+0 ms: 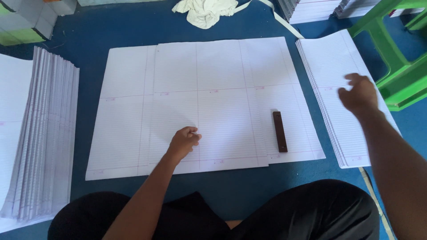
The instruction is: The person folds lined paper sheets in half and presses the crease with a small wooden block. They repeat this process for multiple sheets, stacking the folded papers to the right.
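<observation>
Observed: large ruled sheets lie overlapped and flat on the blue floor, directly before the seated person. The left hand rests on the near part of the sheets, fingers curled loosely together, gripping nothing, the forearm running up from the lap. The right hand hovers over the fanned stack of ruled sheets at right, fingers slightly apart and bent; whether it touches the top sheet cannot be told. A dark wooden bar lies on the spread sheets, between the hands.

Assessment: steady pressure from the left hand should keep the spread aligned; the right should lift one sheet only, by its edge.
</observation>
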